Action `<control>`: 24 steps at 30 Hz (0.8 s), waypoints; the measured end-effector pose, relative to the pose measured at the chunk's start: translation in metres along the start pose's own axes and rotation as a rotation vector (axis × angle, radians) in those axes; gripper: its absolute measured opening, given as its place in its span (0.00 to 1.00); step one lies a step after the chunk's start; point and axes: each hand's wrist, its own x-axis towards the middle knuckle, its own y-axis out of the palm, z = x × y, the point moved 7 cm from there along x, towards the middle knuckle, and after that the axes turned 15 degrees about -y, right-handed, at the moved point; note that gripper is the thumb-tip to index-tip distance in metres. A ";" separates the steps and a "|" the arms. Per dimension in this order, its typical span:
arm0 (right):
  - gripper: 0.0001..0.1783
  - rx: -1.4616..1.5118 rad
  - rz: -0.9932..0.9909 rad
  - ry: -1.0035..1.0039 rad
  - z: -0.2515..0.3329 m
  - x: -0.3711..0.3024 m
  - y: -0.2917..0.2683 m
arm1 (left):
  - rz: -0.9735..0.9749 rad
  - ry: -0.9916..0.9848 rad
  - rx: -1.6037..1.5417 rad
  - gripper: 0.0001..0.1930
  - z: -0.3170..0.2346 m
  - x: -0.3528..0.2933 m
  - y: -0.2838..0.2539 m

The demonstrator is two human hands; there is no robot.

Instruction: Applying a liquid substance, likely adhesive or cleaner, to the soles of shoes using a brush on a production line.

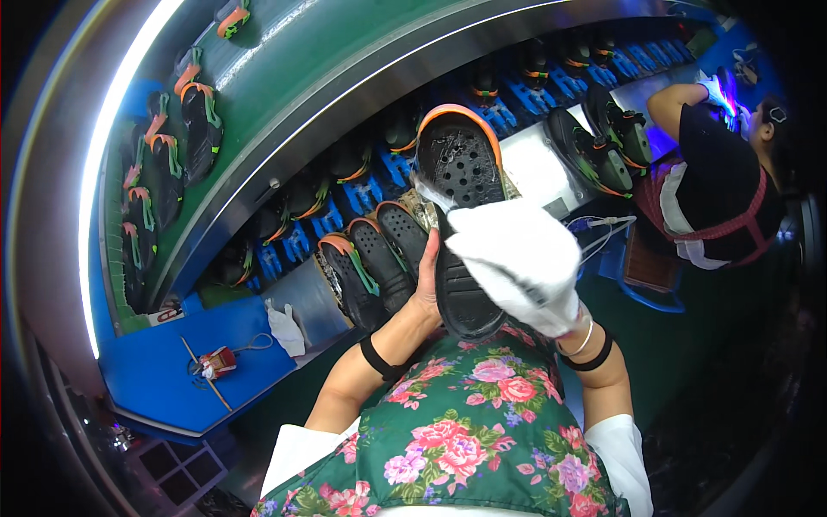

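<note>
A black clog [470, 297] with an orange rim round its holed upper is held in front of me, toe pointing away. My left hand [426, 280], bare, grips its left side with the thumb up along the edge. My right hand [521, 258], in a white glove with a dark smudge, is closed over the clog's right side and middle. A thin pale tip [433, 191] sticks out past the glove toward the upper; what it belongs to is mostly hidden. Left of the clog, several more black clogs [379, 263] stand in a row, one with a green and orange strap.
Beyond runs a line of blue holders [525, 95] carrying shoes. A green shelf [293, 77] holds more clogs at upper left. A blue table [164, 379] bears a small red item and, nearby, a white glove [284, 329]. A co-worker [719, 172] sits at right beside finished-looking clogs [590, 155].
</note>
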 end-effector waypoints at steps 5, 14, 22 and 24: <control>0.21 -0.096 -0.007 0.019 -0.008 -0.010 -0.004 | -0.202 0.076 0.137 0.48 -0.009 -0.001 -0.010; 0.16 0.012 -0.155 0.137 -0.020 -0.021 -0.006 | -0.316 0.186 0.243 0.48 -0.025 0.004 0.004; 0.15 0.200 -0.159 0.050 -0.023 -0.020 0.014 | 0.141 0.138 0.135 0.54 -0.035 0.014 0.038; 0.13 0.097 -0.214 0.139 -0.027 -0.023 0.010 | -0.022 0.232 0.143 0.53 -0.044 0.018 0.038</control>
